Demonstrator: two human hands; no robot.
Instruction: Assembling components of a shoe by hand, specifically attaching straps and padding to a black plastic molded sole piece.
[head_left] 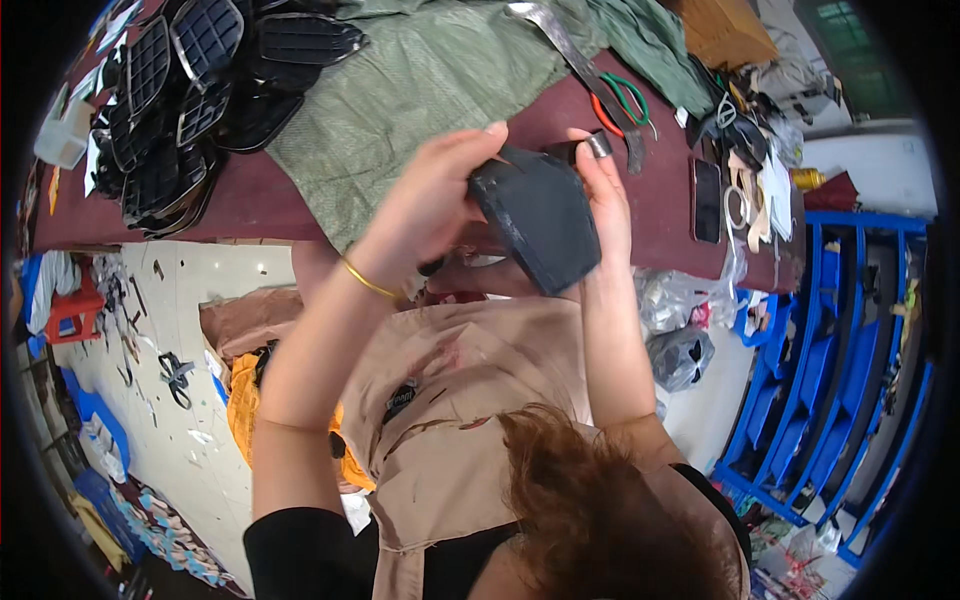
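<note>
Nearest, a tan apron covers the person's lap, and above it both hands hold up a dark, flat black panel in front of the maroon table. The left hand wraps its fingers over the panel's left edge and pinches it, a gold bangle on that wrist, while the right hand, wearing a metal thimble-like ring, presses closed on the panel's right edge. Farther off, a green cloth lies on the table with a heap of black grille parts at far left, red-and-green-handled pliers and a dark phone to the right.
</note>
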